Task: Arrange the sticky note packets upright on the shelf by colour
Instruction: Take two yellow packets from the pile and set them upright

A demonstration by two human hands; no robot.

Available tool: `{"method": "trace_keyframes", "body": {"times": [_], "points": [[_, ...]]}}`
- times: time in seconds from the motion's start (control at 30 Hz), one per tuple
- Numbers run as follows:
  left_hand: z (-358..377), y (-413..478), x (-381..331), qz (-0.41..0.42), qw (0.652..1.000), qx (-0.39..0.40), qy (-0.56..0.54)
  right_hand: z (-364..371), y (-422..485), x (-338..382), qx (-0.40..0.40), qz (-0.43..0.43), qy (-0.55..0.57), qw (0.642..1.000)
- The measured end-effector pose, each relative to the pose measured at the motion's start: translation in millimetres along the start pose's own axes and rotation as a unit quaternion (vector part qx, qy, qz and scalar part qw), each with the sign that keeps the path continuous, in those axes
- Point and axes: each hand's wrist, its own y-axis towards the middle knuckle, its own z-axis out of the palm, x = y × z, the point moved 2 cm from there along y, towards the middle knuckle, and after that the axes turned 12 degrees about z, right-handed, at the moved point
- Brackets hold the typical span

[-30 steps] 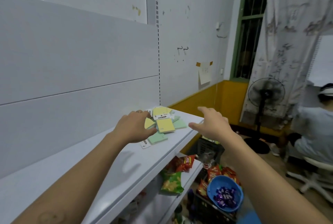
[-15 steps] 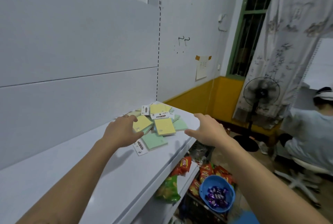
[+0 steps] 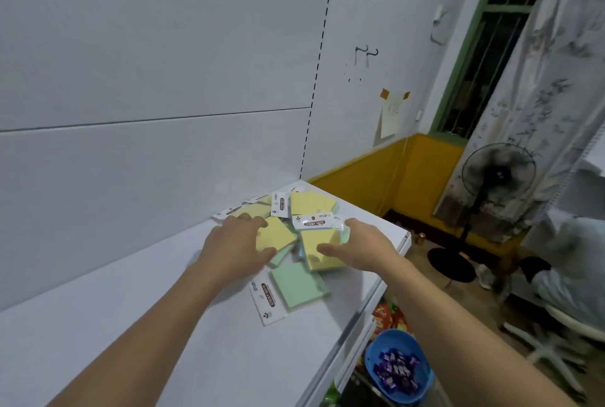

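Bare left forearm (image 3: pixel 157 331), bare right forearm (image 3: pixel 465 328) — both slender, left grip (image 3: pixel 235 249), right grip (image 3: pixel 363 249) (human hands, bare)

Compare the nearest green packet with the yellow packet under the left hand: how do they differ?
Colour: the green packet is mint, the yellow packet pale yellow. The green packet lies nearest, white label card showing; the yellow packet sits further back, partly covered by the left hand. Both lie flat, not upright.

Yellow and green packets (image 3: pixel 281 234) lie flat in a loose, overlapping pile near the far right corner of the white shelf (image 3: pixel 163 324). One green packet (image 3: pixel 299 284) lies at the pile's near edge, its white header card facing forward.
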Motion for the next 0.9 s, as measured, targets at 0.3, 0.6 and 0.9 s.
{"method": "trace_keyframes", "body": {"times": [0.3, 0.6, 0.9], "points": [[29, 19, -15, -0.080, 0.996, 0.012, 0.036, 18, 46, -4, 0.032, -0.027, 0.004, 0.999], [40, 16, -51, -0.217, 0.976, -0.022, -0.002, 17, 78, -33, 0.126, -0.148, 0.166, 0.967], [39, -2, -68, -0.284, 0.943, -0.142, -0.104, 15, 91, -36, 0.096, -0.230, 0.371, 0.894]]}}
